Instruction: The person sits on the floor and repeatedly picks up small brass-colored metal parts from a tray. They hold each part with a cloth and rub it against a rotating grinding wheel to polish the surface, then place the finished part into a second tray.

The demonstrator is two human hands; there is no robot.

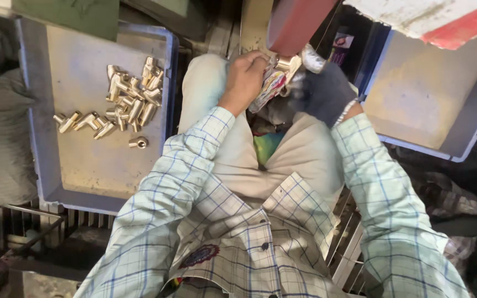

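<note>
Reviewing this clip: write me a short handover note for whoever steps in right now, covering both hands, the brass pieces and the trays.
Left hand: bare, fingers closed on a small shiny brass fitting held up between the knees, against a multicoloured cloth.
Right hand: in a dark knitted glove, pressed to the same fitting from the other side.
Stock: a heap of brass elbow fittings lies in the grey plastic tray on the left; one lies apart, nearer the person.
The grey tray on the right shows no fittings in its visible part.
Done: cannot be told from this view. Left: the heap in the left tray.

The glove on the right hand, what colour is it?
Dark grey, seen in the head view: the glove covers the right hand.
</note>
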